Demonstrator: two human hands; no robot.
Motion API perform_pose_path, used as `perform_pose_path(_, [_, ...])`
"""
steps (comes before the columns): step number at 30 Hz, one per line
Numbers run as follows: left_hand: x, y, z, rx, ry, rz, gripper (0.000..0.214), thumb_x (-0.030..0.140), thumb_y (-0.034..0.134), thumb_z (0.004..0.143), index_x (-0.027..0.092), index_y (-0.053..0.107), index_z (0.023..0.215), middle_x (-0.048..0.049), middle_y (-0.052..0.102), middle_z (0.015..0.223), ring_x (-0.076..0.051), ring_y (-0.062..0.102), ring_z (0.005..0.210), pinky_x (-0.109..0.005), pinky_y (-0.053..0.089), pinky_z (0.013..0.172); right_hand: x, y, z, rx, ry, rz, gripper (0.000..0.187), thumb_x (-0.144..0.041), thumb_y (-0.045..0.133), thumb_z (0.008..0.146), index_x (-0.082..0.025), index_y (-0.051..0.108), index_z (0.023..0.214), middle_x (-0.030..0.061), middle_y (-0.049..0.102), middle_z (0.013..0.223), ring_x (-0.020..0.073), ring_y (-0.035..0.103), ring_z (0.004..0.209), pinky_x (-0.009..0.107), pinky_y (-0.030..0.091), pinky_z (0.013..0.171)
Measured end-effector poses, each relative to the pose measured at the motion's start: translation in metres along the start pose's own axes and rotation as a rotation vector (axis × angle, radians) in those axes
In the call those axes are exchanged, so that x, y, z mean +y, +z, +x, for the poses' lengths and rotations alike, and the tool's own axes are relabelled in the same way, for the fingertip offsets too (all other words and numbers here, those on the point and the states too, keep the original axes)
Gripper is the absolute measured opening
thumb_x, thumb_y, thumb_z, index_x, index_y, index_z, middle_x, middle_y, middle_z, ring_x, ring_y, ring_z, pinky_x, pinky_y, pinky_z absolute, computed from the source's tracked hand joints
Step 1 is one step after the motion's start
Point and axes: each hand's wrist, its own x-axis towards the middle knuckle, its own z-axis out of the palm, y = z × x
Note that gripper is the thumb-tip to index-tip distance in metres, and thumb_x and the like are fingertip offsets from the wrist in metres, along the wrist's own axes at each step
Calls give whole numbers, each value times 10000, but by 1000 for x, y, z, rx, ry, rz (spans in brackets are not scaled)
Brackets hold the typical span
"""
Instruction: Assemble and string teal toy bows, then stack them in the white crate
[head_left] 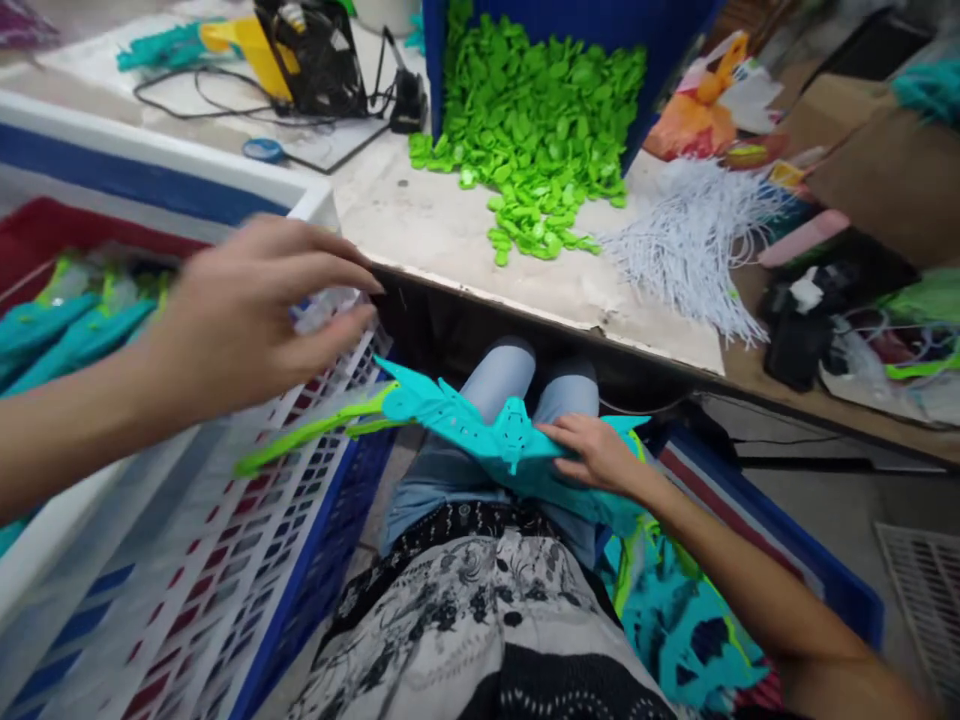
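My right hand (596,455) lies on my lap, its fingers closed on a teal plastic toy part (480,425) that has a lime green stem (315,435) pointing left. My left hand (251,310) hovers over the rim of a white lattice crate (225,560) on my left. Its fingers are stretched out and a little smeared, and nothing shows in them. Inside that crate lie more teal and green parts (67,325).
A pile of small bright green plastic pieces (536,140) spills from a blue bin (660,40) onto the worn tabletop (450,240). A bundle of white strings (690,250) lies to its right. A blue crate with teal parts (682,610) sits by my right leg.
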Motion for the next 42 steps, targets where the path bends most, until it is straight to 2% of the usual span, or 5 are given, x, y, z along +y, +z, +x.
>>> perform_pose_path(4, [44, 58, 75, -123, 283, -37, 354, 376, 429, 815, 185, 680, 975, -35, 631, 1054, -182, 554, 1048, -296, 381, 983, 51, 7, 16, 50, 135, -100, 480, -255, 574, 826, -158, 522, 1293, 120, 609, 1051, 247, 516, 943, 367, 398, 784])
perform_pose_path(14, [42, 208, 226, -75, -111, 93, 517, 396, 546, 784, 61, 553, 1178, -222, 536, 1183, -327, 488, 1136, -399, 394, 947, 108, -9, 49, 67, 156, 137, 370, -394, 592, 840, -200, 639, 1151, 105, 639, 1112, 231, 571, 1000, 372, 424, 848])
perform_pose_path(23, [71, 213, 187, -166, -343, -971, 231, 338, 565, 763, 145, 596, 886, -85, 669, 879, -202, 632, 839, -341, 496, 789, 100, -41, 111, 825, 345, 333, 314, -353, 538, 867, -183, 618, 1119, 93, 627, 1043, 197, 580, 910, 357, 485, 812])
perform_pose_path(28, [114, 217, 142, -299, -545, -1536, 203, 260, 686, 667, 153, 550, 773, 5, 614, 681, -106, 604, 645, -311, 522, 760, 80, -42, 121, 793, 302, 184, 289, -284, 522, 874, -173, 613, 1125, 115, 567, 1100, 244, 479, 1051, 431, 415, 917])
perform_pose_path(42, [85, 278, 107, -792, -421, -999, 305, 394, 673, 680, 164, 702, 878, -36, 687, 864, -185, 610, 821, -276, 454, 753, 49, 58, 46, 597, 154, 138, 251, -288, 518, 903, -159, 651, 1073, 108, 662, 1153, 238, 571, 1068, 407, 475, 871])
